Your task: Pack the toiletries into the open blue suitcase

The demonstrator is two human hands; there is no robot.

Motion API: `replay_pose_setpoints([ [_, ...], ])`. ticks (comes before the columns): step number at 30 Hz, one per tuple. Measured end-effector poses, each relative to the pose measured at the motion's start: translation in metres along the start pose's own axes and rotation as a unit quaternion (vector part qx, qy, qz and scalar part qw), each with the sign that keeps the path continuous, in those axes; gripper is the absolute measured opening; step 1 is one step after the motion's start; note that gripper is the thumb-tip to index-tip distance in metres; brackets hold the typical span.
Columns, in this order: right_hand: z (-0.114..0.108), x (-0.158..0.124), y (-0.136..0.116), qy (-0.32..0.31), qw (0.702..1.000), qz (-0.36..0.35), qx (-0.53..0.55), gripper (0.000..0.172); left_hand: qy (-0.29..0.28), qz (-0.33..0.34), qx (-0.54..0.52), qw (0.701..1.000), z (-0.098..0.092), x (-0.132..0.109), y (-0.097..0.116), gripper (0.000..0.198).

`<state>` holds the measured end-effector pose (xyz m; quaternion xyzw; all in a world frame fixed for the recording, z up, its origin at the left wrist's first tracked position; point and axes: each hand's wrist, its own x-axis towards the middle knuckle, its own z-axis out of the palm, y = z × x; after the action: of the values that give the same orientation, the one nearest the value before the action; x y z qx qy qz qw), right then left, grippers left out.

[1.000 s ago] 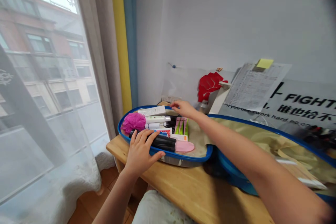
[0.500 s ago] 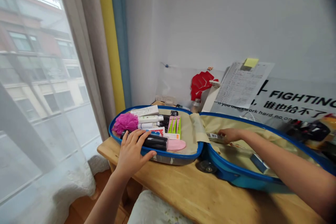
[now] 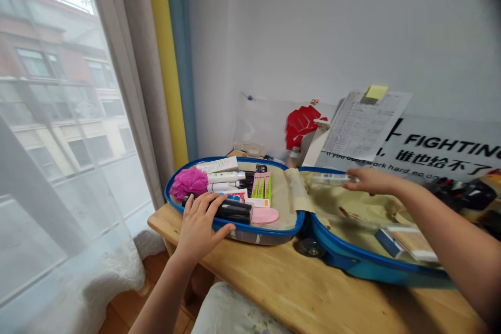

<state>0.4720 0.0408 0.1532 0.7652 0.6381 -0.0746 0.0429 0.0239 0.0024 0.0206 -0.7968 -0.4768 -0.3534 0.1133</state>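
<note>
2 hands in play, well apart, and here's the change: R hand (image 3: 370,180) has climbed from low in the lid half of the open blue suitcase (image 3: 254,233) up toward the far rim, now pinching a slim white tube (image 3: 332,179). L hand (image 3: 199,229) hasn't budged, fingers spread over a black bottle (image 3: 235,211) in the left half; can't tell if it's gripping. Tube sits above the beige lining (image 3: 344,204), long axis near-level, free end pointing left toward the left half. Packed around the bottle: 1 pink bath pouf (image 3: 188,183), green-and-pink boxes (image 3: 261,186), 1 pink tongue-shaped pad (image 3: 265,215). Lid half holds a blue box (image 3: 385,242). Suitcase lies on a pale wood table (image 3: 274,276), wheel (image 3: 309,247) showing at the hinge side. Sheer curtain (image 3: 47,229) covers the window on the left; on the wall, a FIGHTING poster (image 3: 442,146) and a paper sheet (image 3: 364,125) w/ yellow sticky note (image 3: 376,92).
</note>
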Motion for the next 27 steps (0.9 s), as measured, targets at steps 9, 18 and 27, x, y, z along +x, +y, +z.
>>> replay_pose_setpoints([
  [9,0.011,-0.011,-0.156,0.065,0.948,-0.295,0.102,0.051,0.001,0.004,-0.002,1.0,0.001,-0.001,-0.001,0.052],
  [18,0.072,0.016,-0.269,0.056,0.911,-0.397,0.101,0.043,0.006,0.003,-0.006,1.0,0.001,0.0,0.0,0.052],
  [27,0.081,0.02,-0.267,0.074,0.914,-0.385,0.107,0.04,0.0,0.0,-0.018,1.0,0.0,0.0,0.001,0.052],
])
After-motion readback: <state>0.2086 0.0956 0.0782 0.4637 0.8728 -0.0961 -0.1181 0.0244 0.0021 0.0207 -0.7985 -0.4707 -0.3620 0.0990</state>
